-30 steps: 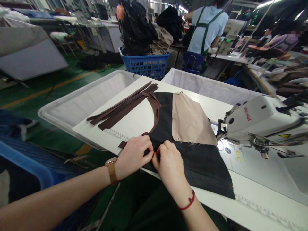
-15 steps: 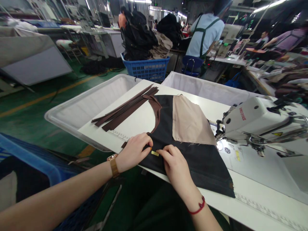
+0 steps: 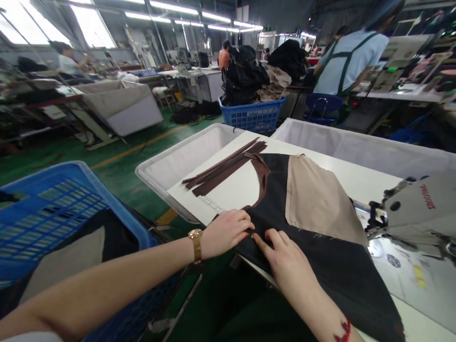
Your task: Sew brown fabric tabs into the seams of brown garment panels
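A black fabric panel lies on the white table, with a beige fabric piece on top and a brown strip along its curved edge. My left hand, with a gold watch at the wrist, pinches the panel near the table's front edge. My right hand is just to its right, its index fingertip close to the left thumb and its other fingers curled on the black cloth. Between the fingertips only a tiny pale spot shows; the underside of the grip is hidden.
Brown strips lie in a pile at the table's far left. A sewing machine stands at right. A blue basket with fabric is at my left; another blue basket piled with cloth stands ahead. A co-worker sits beyond.
My view has turned left, so the table and machine sit further right and more of the left basket shows. The yellow label between my fingertips is now almost entirely hidden.
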{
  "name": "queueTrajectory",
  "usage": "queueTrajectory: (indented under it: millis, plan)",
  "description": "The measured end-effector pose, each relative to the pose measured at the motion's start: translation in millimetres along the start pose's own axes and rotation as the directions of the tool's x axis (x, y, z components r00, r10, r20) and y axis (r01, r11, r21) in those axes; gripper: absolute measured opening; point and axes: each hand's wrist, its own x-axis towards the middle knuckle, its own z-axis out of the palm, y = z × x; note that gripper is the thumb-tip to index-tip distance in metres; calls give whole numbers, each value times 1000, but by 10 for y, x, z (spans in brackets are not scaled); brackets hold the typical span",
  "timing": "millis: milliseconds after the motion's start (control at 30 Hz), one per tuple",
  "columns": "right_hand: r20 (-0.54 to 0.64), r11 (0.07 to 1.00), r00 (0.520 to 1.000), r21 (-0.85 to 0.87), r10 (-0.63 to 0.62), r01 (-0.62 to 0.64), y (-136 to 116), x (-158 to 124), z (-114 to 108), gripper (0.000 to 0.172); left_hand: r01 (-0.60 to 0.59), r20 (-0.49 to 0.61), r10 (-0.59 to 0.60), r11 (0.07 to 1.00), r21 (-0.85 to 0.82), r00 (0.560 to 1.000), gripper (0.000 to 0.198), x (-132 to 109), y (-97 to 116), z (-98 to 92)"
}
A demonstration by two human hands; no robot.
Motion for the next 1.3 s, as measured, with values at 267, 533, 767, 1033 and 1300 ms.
queueTrajectory:
  millis: [267, 533, 767, 1033, 1300]
  plan:
    - [36, 998, 999, 65, 16, -18, 26, -224, -125, 41, -95, -12, 95, 995, -3, 995, 28, -76, -27, 47]
    - [56, 1000, 998, 29, -12, 11, 3, -203, -172, 45, -248, 87, 234, 944, 219, 968, 43, -160, -12, 4]
    - [126, 999, 991, -31, -37, 41, -9, 35, -272, 46, -214, 22, 213, 968, 129, 977, 31, -152, -15, 21]
    - [124, 998, 992, 64, -25, 18, 88, -30, -279, 37, -201, 16, 200, 970, 137, 980, 34, -176, -11, 36]
    - [121, 994, 992, 104, -37, 24, 123, -165, -272, 40, -217, 68, 207, 956, 199, 976, 55, -212, -22, 34]
